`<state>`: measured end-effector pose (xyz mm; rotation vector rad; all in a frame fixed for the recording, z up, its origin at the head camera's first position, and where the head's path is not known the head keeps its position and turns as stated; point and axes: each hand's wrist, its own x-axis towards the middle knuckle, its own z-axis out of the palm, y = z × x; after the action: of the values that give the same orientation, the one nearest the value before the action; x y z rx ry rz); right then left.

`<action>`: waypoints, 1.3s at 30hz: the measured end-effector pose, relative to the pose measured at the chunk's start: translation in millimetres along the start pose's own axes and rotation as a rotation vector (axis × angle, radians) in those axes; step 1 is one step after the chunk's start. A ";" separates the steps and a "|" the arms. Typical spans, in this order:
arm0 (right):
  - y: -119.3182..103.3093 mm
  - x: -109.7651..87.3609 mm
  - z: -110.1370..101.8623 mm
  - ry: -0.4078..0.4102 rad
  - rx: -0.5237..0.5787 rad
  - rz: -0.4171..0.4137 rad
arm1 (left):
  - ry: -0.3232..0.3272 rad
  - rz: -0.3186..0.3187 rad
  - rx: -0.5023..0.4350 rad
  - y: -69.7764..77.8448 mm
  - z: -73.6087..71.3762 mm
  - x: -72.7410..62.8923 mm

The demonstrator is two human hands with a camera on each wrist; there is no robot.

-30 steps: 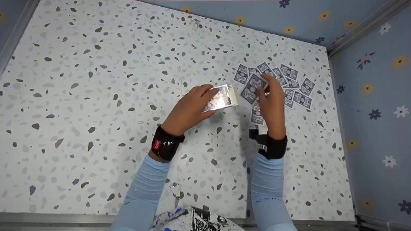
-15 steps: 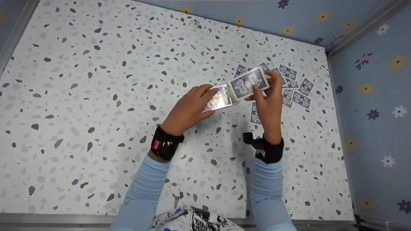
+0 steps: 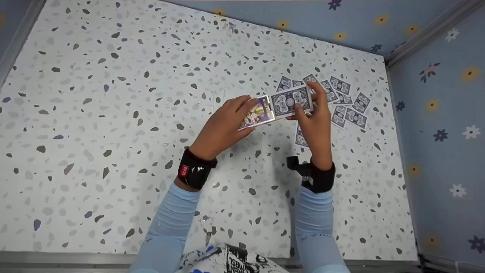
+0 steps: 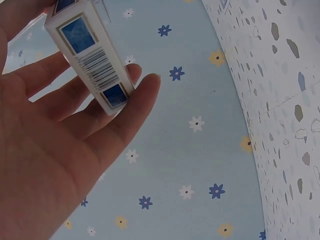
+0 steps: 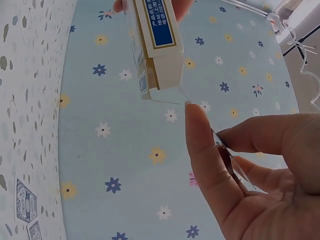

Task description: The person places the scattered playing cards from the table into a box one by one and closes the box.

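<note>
One or more patterned cards (image 3: 285, 103) sat pinched in my nearly closed right fingers (image 3: 321, 94), just beside the end of the box (image 3: 260, 112) my left fingers (image 3: 244, 109) gripped, parted to its width; loose cards (image 3: 355, 118) lay beyond.

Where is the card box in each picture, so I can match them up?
Head: card box just right of centre, in the left hand.
Left wrist: card box at top left, barcode showing.
Right wrist: card box at top centre.
Shared landmark: the speckled tabletop, in all three.
</note>
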<state>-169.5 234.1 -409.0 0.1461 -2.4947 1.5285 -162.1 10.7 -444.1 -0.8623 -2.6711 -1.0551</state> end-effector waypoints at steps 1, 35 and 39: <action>1.0 -0.1 -0.5 -0.009 -0.009 0.005 | 0.003 0.002 0.002 0.1 0.1 0.2; -2.3 -4.3 11.0 -0.124 -0.238 -0.103 | -0.038 0.016 0.012 3.7 4.8 1.4; 2.6 -1.3 -0.4 -0.044 -0.250 -0.110 | -0.032 0.012 0.003 2.8 4.7 0.8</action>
<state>-168.7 235.6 -411.3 0.2746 -2.6373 1.1722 -160.9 15.9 -445.7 -0.9017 -2.6896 -1.0423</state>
